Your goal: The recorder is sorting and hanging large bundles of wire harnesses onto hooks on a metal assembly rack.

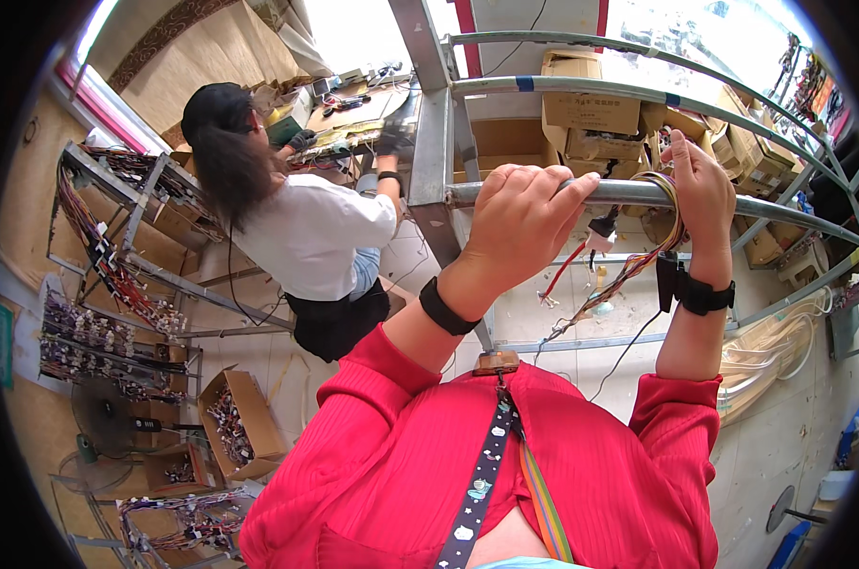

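My left hand [532,216] rests over the grey metal bar [611,192] of a frame, its fingers bent round the top; the thumb is hidden. Farther right along that bar, my right hand [704,194] is raised with fingers pointing up and rests against it. A bundle of multicoloured wires [646,258] loops over the bar right beside this hand, its loose ends hanging below. Between my hands hangs a black and white connector [600,232] with red wires. Both wrists wear black bands, and a black cable hangs from the right one.
At left, a co-worker in a white shirt [306,232] sits at a cluttered bench [353,119]. Racks of wire harnesses [107,247], a fan [102,417] and an open carton [263,417] stand nearby. Cardboard boxes [591,112] lie beyond the bars. Pale tubing [771,351] coils at right.
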{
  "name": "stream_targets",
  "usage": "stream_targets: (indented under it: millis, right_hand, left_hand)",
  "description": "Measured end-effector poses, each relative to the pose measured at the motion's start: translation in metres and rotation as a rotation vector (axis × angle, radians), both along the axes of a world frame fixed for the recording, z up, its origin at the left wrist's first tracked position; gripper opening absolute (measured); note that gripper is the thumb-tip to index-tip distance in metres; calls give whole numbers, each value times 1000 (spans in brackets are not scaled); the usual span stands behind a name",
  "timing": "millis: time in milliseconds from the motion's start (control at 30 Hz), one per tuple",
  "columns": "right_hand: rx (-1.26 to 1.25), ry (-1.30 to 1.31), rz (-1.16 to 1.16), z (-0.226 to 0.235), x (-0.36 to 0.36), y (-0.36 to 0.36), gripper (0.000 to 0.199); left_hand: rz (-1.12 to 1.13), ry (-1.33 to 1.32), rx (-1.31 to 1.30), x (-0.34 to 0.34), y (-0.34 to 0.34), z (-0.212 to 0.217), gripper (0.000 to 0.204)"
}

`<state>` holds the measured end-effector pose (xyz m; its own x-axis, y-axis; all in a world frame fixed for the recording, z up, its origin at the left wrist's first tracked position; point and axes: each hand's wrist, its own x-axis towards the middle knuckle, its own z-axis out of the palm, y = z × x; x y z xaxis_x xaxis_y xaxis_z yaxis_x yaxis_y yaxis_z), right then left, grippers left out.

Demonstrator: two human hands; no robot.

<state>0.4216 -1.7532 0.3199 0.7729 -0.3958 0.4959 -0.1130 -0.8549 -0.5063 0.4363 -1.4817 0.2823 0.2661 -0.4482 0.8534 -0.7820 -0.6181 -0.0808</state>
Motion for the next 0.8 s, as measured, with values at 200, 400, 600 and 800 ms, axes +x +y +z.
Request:
stream_targets:
  millis: [200,400,600,800]
  right_hand:
    - [10,-6,23,-1,1,-2,65]
    - [9,0,11,1,0,-1,64]
    - [13,-2,22,-1,0,-2,65]
    - [2,15,9,1,0,-1,64]
  left_hand:
    - [-1,21,7,-1,0,0,35]
    - [4,15,13,0,0,0,36]
    - [-2,15,10,0,0,-1,37]
    - [3,15,17,0,1,-1,37]
